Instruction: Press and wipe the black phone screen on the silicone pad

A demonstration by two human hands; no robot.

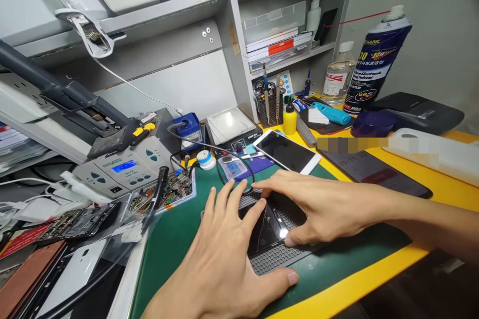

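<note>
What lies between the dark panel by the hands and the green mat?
A grey honeycomb pad lies between the dark panel and the green mat, as the head view shows.

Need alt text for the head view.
A person's left hand and right hand are at a glossy black panel on a perforated gray pad over a green mat. Beyond are a white-framed tablet and yellow bottle; a blue-screened control unit stands left.

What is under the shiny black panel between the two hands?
Around the panel shows a dark honeycomb-patterned pad, lying on the green mat. What is directly beneath the panel cannot be seen, and the left hand and right hand hide parts of the pad.
</note>
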